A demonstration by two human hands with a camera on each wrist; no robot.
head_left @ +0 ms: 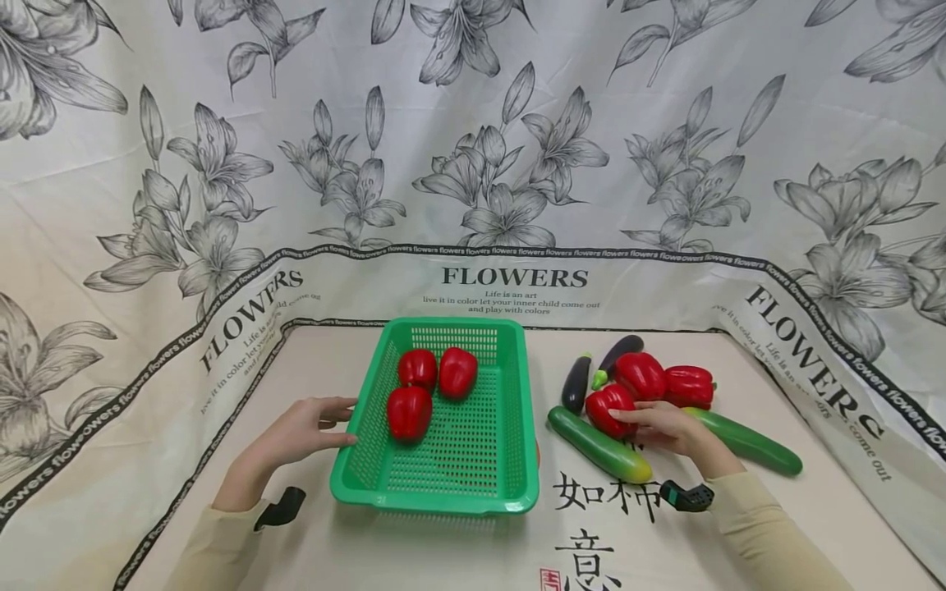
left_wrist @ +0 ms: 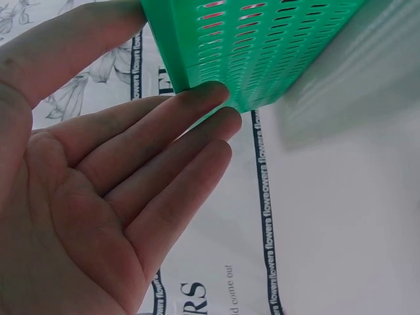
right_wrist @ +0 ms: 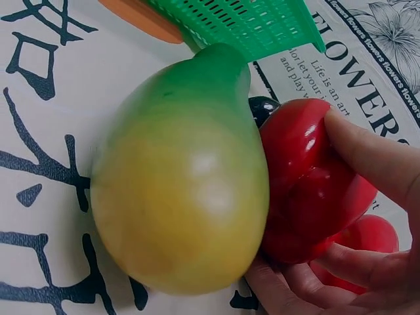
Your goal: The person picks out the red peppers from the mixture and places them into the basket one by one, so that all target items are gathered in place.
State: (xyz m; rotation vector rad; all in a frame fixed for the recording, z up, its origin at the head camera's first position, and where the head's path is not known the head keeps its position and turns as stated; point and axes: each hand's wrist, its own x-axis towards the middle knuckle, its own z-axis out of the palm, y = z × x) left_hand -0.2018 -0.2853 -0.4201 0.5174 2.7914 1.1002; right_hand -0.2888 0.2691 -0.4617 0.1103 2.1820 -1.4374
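Note:
A green perforated basket (head_left: pixel 473 497) holds three red bell peppers (head_left: pixel 409 414) toward its left side. My left hand (head_left: pixel 303 435) is at the basket's left rim, its thumb touching the edge; in the left wrist view its fingers (left_wrist: pixel 177 141) are extended beside the wall. To the right of the basket, my right hand (head_left: pixel 665 428) grips another red bell pepper (head_left: pixel 609 409) between thumb and fingers. In the right wrist view, that bell pepper (right_wrist: pixel 305 170) is beside the yellow end of a green cucumber (right_wrist: pixel 184 177), which lies in front of it.
Behind the gripped pepper lie two more red bell peppers (head_left: pixel 640 376) and two eggplants (head_left: pixel 576 382). A second green cucumber (head_left: pixel 750 443) lies at the right. An orange object (right_wrist: pixel 147 20) is partly hidden by the basket. Flower-printed cloth (head_left: pixel 510 287) hangs behind the table.

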